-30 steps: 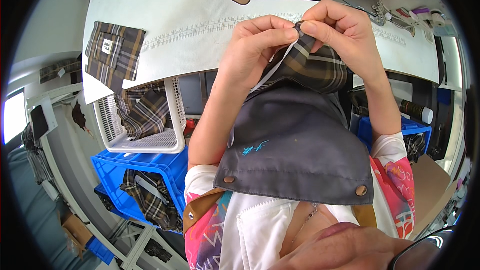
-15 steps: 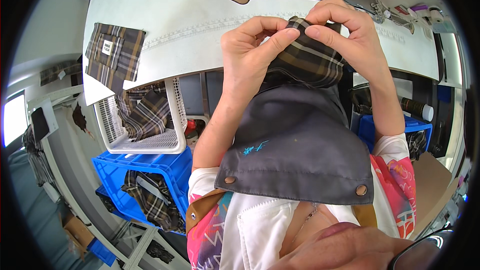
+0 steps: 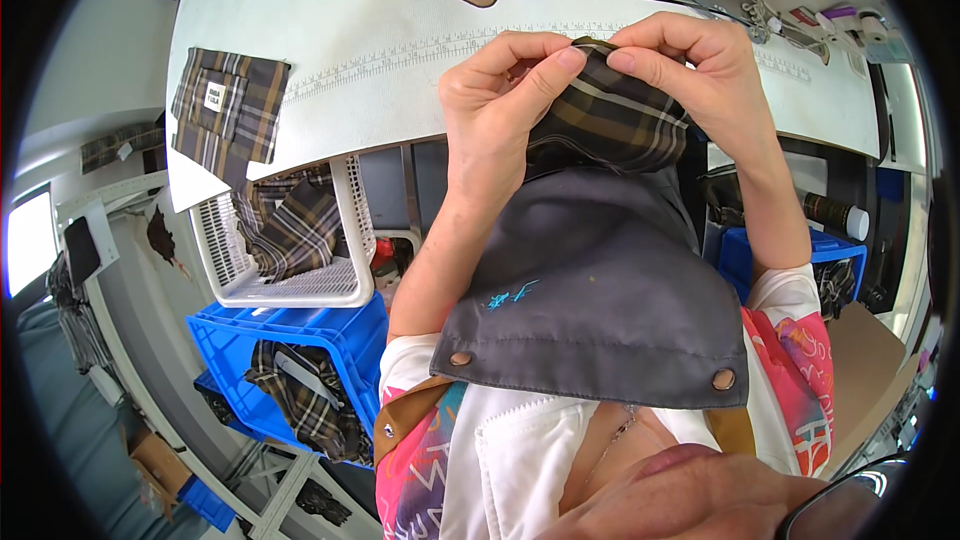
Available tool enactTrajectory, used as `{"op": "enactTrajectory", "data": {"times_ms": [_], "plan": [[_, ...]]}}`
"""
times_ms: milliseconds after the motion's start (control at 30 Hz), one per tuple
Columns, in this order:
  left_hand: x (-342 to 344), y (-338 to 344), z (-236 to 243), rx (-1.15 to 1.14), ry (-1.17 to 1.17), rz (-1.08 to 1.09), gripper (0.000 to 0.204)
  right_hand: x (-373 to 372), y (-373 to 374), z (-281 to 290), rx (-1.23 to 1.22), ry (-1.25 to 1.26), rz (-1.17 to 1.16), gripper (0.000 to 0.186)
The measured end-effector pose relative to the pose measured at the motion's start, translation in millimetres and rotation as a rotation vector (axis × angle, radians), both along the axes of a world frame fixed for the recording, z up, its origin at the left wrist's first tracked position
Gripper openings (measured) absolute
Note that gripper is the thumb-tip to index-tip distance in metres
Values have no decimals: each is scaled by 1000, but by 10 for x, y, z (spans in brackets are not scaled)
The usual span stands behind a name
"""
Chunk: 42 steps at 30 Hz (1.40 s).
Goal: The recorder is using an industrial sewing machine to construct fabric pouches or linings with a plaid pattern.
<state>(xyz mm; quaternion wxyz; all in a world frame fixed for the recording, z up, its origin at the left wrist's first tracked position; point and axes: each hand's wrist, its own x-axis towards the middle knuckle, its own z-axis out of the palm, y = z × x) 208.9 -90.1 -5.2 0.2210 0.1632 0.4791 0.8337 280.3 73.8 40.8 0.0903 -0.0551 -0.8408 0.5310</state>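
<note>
One plaid cloth [image 3: 622,120] is pinched by its far edge between the closed thumbs and forefingers of the left hand [image 3: 505,88] and right hand [image 3: 697,68], equally near, its folds draped toward the grey apron [image 3: 590,285] beside the bench [image 3: 350,10].

I'm in a sewing workshop, it seems: a ruler scale [image 3: 400,58] runs along my table [image 3: 330,0], a plaid piece [image 3: 257,100] lies by its left edge, and a basket [image 3: 290,296] and crate [image 3: 325,320] below its near edge hold plaid cloth [image 3: 300,235].
</note>
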Motion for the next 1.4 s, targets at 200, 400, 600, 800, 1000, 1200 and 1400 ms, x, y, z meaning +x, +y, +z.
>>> {"op": "enactTrajectory", "data": {"times_ms": [200, 400, 600, 800, 1000, 1200, 1400], "plan": [[-22, -14, 16, 30, -117, -43, 12, -5, -80, -29, 7, 152, 28, 13], [-20, -12, 27, 60, -115, -30, 11, -2, -25, -9, 117, 130, 31, 14], [-19, -4, 43, 102, -101, -16, 11, 2, -27, 16, 126, 144, 24, 14], [-65, -26, 52, 140, -72, 0, 11, -63, 8, 23, 552, 564, -113, 12], [-69, -53, 88, 148, -46, -2, 11, 11, -41, -23, 259, 342, -17, 12], [-68, -62, 104, 125, -40, -6, 10, -41, -74, 72, 122, 206, 72, 13], [-64, -65, 96, 94, -2, 7, 9, -53, -81, 183, -33, 79, 71, 11]]}}
